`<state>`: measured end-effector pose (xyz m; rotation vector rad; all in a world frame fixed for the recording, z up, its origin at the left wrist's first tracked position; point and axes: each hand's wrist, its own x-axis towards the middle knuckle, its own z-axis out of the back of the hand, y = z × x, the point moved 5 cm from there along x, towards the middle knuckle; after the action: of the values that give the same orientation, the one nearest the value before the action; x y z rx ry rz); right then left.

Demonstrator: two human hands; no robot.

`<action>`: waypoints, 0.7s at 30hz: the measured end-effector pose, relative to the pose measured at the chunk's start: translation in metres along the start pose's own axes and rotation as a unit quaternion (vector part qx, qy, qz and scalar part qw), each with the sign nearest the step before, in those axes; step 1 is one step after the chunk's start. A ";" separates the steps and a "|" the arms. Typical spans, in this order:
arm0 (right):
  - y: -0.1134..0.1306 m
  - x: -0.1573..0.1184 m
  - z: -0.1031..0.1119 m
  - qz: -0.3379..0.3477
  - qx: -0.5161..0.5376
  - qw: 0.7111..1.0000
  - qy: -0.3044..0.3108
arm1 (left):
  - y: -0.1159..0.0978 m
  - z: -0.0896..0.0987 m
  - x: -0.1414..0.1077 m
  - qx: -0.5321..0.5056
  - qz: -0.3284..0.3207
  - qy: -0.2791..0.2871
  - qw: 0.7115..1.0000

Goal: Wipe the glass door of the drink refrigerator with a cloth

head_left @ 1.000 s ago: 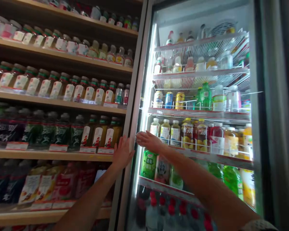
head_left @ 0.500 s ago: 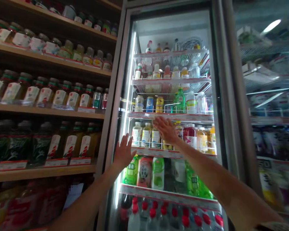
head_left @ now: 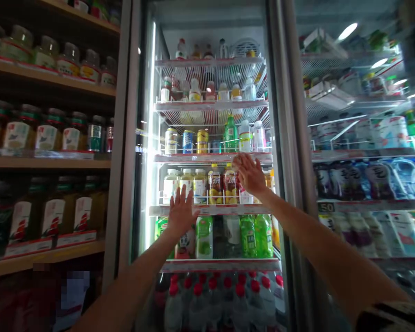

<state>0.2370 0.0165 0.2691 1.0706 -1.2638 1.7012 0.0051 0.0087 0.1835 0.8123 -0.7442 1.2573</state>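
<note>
Both my arms reach out in front of a lit, glass-fronted drinks fridge [head_left: 216, 265]. My left hand [head_left: 181, 210] is raised with its fingers spread and nothing in it, in front of the rail below the row of white-labelled bottles [head_left: 200, 186]. Higher and to the right is my right hand [head_left: 251, 173], also empty, its fingers extended toward the shelf edge. It covers part of the bottle row, beside the dark-labelled tea bottles [head_left: 230, 182]. Whether either hand touches the glass I cannot tell.
Wooden shelves [head_left: 48, 161] of jars and bottles stand on the left. A second glass-fronted cooler [head_left: 366, 154] holds packs and bottles on the right. Inside the middle fridge are green bottles [head_left: 248, 235], cans [head_left: 202, 140] and red-capped bottles [head_left: 212, 302] at the bottom.
The view has swung right, so the fridge sits further left and more of the right cooler shows. My left hand now overlaps the bottle row; my right hand has shifted right along it.
</note>
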 end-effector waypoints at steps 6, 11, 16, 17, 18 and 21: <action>-0.007 -0.043 0.003 -0.010 0.010 1.000 -0.017 | -0.022 -0.007 -0.002 0.019 -0.048 -0.019 0.998; -0.010 -0.077 0.000 0.039 0.005 0.999 0.001 | -0.047 -0.007 -0.003 0.005 -0.106 0.002 0.994; -0.067 -0.032 0.013 -0.115 -0.011 0.991 -0.062 | -0.056 -0.009 -0.004 0.004 -0.089 0.014 0.996; -0.070 -0.034 0.014 -0.120 -0.008 0.991 -0.066 | -0.057 -0.010 -0.005 0.004 -0.088 0.015 0.996; -0.069 -0.043 0.013 -0.122 -0.007 0.990 -0.070 | -0.057 -0.010 -0.008 0.004 -0.087 0.017 0.996; -0.048 -0.101 0.010 -0.120 -0.013 0.990 -0.079 | -0.059 -0.013 -0.018 0.001 -0.090 0.027 0.996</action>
<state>0.3202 0.0093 0.1937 1.3073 -1.1949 1.4387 0.0611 0.0039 0.1551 0.8250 -0.6125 1.1137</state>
